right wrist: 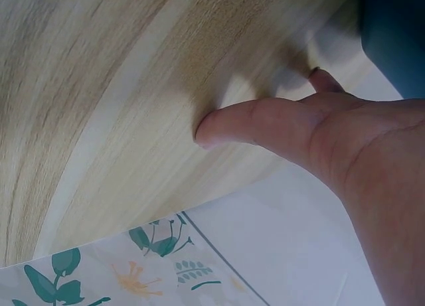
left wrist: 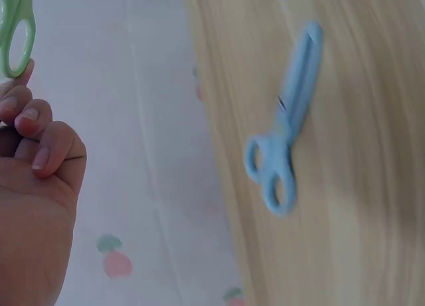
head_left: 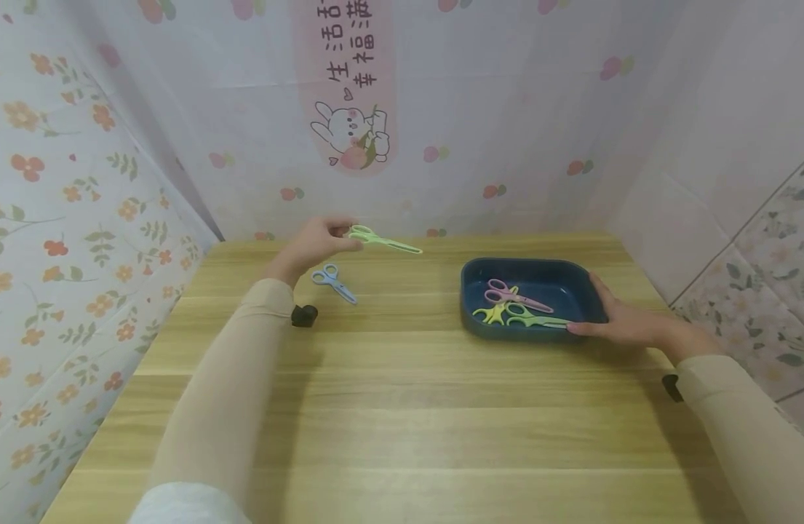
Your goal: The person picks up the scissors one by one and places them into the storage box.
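My left hand (head_left: 322,240) pinches the handle end of light green scissors (head_left: 382,239), blades pointing right, above the far part of the table. In the left wrist view, the green handle loop (left wrist: 21,47) shows above the fingertips. Below that hand, blue scissors (head_left: 335,282) lie on the wood. My right hand (head_left: 627,320) rests at the right end of a dark blue box (head_left: 474,327), its thumb straight along the front rim and a finger along the side. Inside the box lie pink scissors (head_left: 519,296), yellow scissors (head_left: 495,314) and green scissors (head_left: 539,320).
The wooden table (head_left: 402,437) ends at the back against a printed curtain (head_left: 519,109). A flowered cloth (head_left: 54,240) hangs along the left side, and a tiled wall (head_left: 722,211) stands on the right. A black wrist camera (head_left: 304,315) sits under the left cuff.
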